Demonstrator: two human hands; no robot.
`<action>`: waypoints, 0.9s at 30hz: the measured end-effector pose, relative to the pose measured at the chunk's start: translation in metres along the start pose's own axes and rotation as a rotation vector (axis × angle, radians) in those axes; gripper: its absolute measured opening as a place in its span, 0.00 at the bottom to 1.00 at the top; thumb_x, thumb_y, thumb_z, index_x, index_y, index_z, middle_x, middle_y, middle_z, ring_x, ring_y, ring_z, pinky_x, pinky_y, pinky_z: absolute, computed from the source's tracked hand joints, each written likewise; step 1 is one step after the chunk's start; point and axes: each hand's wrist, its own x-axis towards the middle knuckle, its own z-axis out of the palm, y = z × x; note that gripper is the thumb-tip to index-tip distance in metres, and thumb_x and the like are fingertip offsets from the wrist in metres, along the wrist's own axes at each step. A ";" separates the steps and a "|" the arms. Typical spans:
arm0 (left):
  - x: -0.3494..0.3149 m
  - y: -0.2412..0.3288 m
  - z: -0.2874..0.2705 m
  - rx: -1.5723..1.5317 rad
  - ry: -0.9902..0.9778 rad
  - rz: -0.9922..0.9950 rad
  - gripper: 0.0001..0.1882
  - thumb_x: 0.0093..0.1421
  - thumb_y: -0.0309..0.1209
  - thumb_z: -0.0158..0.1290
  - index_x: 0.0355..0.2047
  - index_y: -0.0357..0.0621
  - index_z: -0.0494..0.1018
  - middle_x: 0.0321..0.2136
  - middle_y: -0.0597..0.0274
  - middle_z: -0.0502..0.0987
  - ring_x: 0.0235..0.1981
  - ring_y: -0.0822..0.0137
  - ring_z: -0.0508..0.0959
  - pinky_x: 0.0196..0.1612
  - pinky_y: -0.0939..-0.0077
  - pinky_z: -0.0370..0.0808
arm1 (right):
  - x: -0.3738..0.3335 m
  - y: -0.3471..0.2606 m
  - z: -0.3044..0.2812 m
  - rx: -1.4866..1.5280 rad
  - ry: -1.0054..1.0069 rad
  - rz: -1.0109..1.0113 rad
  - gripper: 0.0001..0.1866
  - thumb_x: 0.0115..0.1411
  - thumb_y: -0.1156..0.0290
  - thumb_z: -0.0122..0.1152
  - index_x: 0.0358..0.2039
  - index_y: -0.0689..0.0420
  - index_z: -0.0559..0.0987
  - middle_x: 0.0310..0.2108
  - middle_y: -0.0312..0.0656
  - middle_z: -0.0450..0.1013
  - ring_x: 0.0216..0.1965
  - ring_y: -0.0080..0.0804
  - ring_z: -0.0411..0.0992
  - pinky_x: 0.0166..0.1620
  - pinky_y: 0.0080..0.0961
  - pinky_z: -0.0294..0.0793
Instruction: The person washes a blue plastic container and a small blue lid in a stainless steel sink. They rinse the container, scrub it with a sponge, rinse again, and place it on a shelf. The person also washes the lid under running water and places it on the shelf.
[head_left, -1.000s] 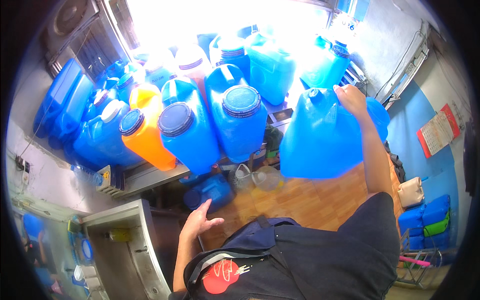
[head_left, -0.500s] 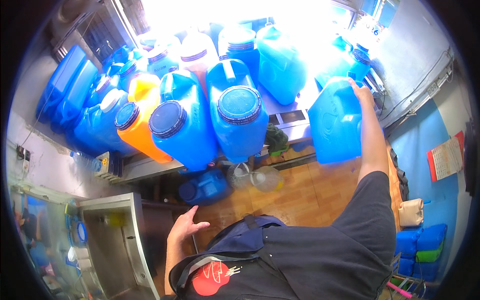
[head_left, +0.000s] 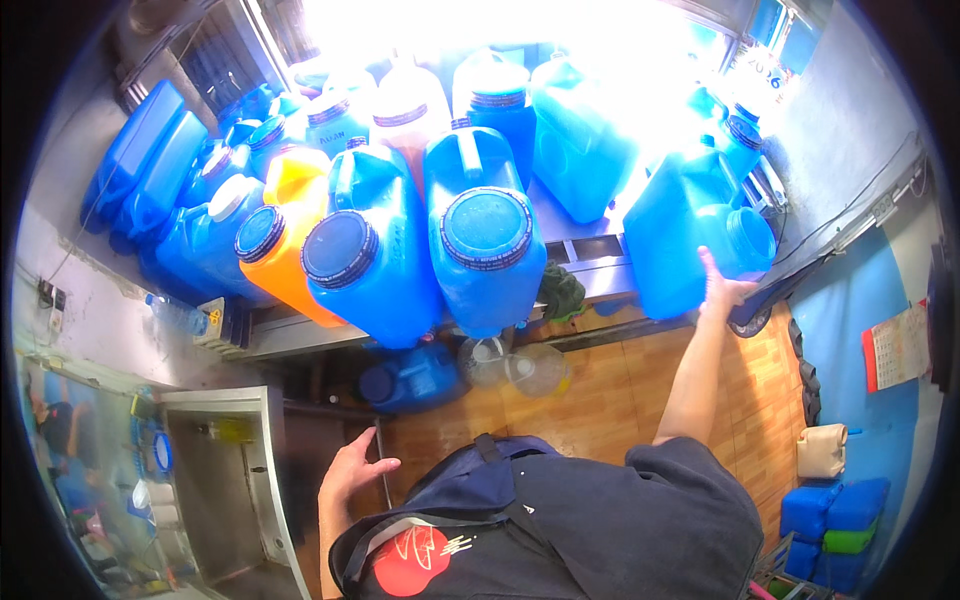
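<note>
At the right of the shelf stands a large blue jerrycan [head_left: 665, 240], its wide round mouth turned toward me. My right hand [head_left: 722, 292] is at its lower front, below the mouth, with thumb and fingers spread; it appears to touch the wall of the can. Just beyond the fingers a dark round piece [head_left: 752, 322] shows, too blurred to name. My left hand [head_left: 352, 467] hangs at the lower left, open and holding nothing, near a steel sink [head_left: 275, 450]. Beside the jerrycan on the shelf are several more blue jerrycans [head_left: 490, 285] with dark screw lids and an orange one [head_left: 285, 285].
Under the shelf lie a blue jug [head_left: 420, 380] and a clear plastic container [head_left: 540, 370] on the wood-patterned floor [head_left: 610, 390]. Blue folded containers [head_left: 850, 500] are stacked at the lower right. A calendar [head_left: 897, 345] hangs on the right wall. Bright light washes out the back.
The jerrycan on the right has turned so its mouth faces me and now stands at the shelf. My right hand has moved from its top down to its lower front.
</note>
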 end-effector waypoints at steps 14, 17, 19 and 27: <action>-0.019 -0.010 0.009 -0.081 0.061 -0.043 0.51 0.46 0.53 0.66 0.64 0.37 0.60 0.55 0.39 0.71 0.54 0.46 0.74 0.56 0.61 0.71 | 0.114 0.038 0.131 0.315 -0.083 0.212 0.58 0.55 0.63 0.68 0.70 0.58 0.32 0.69 0.55 0.47 0.65 0.53 0.57 0.66 0.49 0.58; -0.027 -0.023 0.016 -0.117 0.070 -0.079 0.51 0.47 0.53 0.66 0.64 0.37 0.60 0.57 0.39 0.69 0.56 0.47 0.72 0.58 0.61 0.69 | 0.086 0.073 0.149 0.573 -0.063 0.111 0.55 0.57 0.76 0.63 0.70 0.60 0.30 0.70 0.59 0.42 0.66 0.45 0.55 0.67 0.42 0.56; -0.031 -0.031 0.022 -0.118 0.104 -0.069 0.50 0.48 0.53 0.66 0.64 0.37 0.60 0.59 0.39 0.67 0.59 0.47 0.70 0.61 0.62 0.66 | 0.026 0.103 0.159 0.392 -0.100 0.023 0.51 0.59 0.73 0.61 0.70 0.60 0.34 0.68 0.65 0.44 0.65 0.53 0.56 0.66 0.45 0.57; -0.051 -0.070 0.021 -0.041 0.262 -0.085 0.46 0.50 0.51 0.64 0.63 0.38 0.61 0.63 0.37 0.60 0.66 0.44 0.59 0.67 0.57 0.58 | -0.417 0.111 0.073 -0.985 -2.243 -1.457 0.23 0.57 0.57 0.58 0.51 0.53 0.79 0.50 0.52 0.74 0.52 0.45 0.72 0.55 0.42 0.70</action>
